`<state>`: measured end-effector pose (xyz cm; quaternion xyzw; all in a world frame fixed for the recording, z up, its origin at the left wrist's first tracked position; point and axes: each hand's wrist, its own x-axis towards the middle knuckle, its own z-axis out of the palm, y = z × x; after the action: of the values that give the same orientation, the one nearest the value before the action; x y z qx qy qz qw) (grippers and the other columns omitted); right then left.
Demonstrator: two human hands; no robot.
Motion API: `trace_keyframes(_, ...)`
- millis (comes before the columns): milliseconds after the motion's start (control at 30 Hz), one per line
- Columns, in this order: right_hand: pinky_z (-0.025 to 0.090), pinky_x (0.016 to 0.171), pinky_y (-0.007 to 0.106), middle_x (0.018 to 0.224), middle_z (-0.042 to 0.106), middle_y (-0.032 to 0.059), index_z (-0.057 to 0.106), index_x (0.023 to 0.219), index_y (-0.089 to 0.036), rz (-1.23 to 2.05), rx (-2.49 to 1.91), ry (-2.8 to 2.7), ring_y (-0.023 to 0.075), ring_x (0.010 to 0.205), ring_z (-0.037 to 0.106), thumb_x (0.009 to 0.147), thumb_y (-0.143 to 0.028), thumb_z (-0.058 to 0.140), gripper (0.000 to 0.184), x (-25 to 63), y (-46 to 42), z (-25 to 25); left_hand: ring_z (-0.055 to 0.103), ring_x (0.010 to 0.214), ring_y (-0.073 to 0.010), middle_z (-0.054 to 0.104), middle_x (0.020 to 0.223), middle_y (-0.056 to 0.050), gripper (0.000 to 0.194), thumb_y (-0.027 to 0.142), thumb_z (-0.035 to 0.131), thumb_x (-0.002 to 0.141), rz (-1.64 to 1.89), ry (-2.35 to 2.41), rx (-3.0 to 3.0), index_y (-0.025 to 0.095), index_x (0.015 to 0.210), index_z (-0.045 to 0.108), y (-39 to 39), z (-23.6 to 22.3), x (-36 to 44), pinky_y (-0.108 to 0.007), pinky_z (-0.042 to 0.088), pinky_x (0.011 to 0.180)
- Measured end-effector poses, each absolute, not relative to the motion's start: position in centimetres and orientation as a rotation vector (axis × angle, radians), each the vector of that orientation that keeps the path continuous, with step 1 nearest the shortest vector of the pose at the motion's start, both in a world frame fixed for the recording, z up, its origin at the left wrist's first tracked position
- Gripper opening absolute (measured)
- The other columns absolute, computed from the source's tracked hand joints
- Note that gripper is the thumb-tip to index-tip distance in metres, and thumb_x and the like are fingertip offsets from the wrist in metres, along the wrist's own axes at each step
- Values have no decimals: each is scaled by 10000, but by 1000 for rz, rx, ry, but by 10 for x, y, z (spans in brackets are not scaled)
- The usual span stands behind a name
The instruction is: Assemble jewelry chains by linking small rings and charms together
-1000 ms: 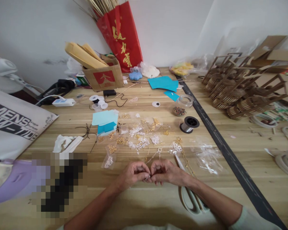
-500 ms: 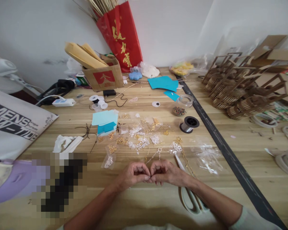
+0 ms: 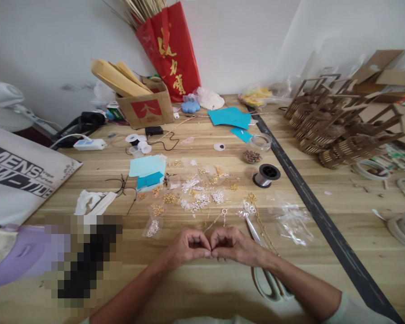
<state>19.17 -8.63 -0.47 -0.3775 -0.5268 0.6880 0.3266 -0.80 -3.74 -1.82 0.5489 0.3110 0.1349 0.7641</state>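
My left hand (image 3: 191, 244) and my right hand (image 3: 235, 245) meet above the near part of the table, each with thumb and forefinger pinched together. The fingertips touch or nearly touch; whatever is between them is too small to make out. Just beyond, a thin silver chain (image 3: 216, 222) with a round ring (image 3: 224, 211) runs down behind my fingers, and I cannot tell if they grip it. Scissors (image 3: 270, 284) lie partly under my right forearm, blades pointing away. Alongside them stretches a gold chain (image 3: 261, 227). Small bags of silver rings (image 3: 152, 228) and gold findings (image 3: 157, 209) lie farther left.
Piles of silver beads (image 3: 200, 202) spread across the middle. A wire spool (image 3: 266, 175), a jar of beads (image 3: 252, 156) and clear plastic bags (image 3: 292, 218) are to the right. Blue cards (image 3: 150, 179) lie left. Woven baskets (image 3: 334, 121) crowd the far right.
My fingertips have shifted slightly, with the right hand's fingers drawn a little closer in. The things on the table stay where they were.
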Motion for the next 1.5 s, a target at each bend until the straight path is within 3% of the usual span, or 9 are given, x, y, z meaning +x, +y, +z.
trace_keyframes(667, 371, 541, 197, 682, 601, -6, 595, 814, -133, 1788, -1013, -1441, 85, 577, 495, 797, -236, 677, 132, 195, -85, -4, 600, 575, -108, 711, 651, -58, 292, 350, 792, 654, 323, 745, 1207, 108, 678, 631, -39, -11, -6, -196, 417, 565)
trace_keyframes(967, 392, 556, 205, 682, 607, -8, 608, 816, -138, 1795, -1010, -1413, 88, 583, 512, 812, -225, 666, 104, 196, -85, -10, 637, 603, -117, 729, 662, -54, 335, 399, 818, 635, 291, 728, 1145, 109, 707, 669, -37, -11, -5, -205, 466, 613)
trace_keyframes(1500, 397, 541, 212, 667, 593, -13, 579, 792, -143, 1757, -1040, -1393, 92, 570, 507, 806, -262, 679, 156, 196, -84, -6, 673, 657, -120, 755, 716, -47, 304, 340, 857, 598, 301, 720, 1040, 118, 744, 708, -38, -9, -4, -197, 494, 652)
